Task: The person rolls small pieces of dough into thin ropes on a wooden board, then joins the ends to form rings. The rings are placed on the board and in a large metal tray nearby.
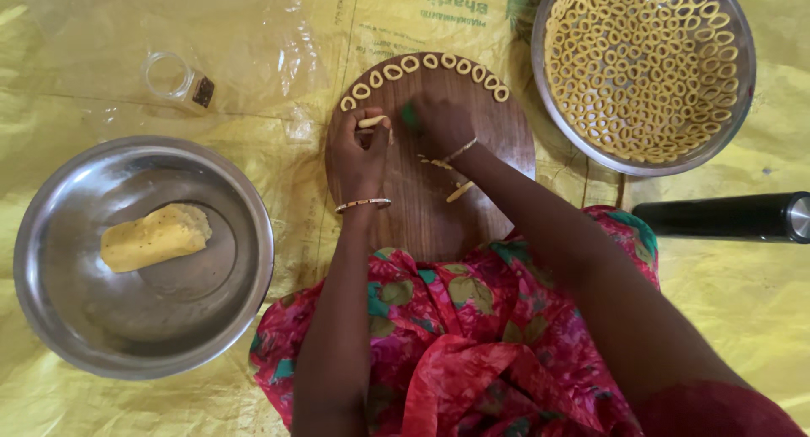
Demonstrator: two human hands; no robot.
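My left hand (359,150) rests over a round wooden board (489,150) and pinches a short yellow dough strip (372,121). Beside it my right hand (440,123) presses on the board with a small green object under its fingers. Several finished dough rings (422,64) line the board's far edge in an arc. A loose dough strip (460,191) lies on the board beside my right forearm.
A steel bowl (51,260) at the left holds a block of yellow dough (152,237). A steel plate (736,108) at the upper right is full of dough rings. A black cylinder (726,217) lies at the right. A small glass jar (177,81) sits on the yellow sheet.
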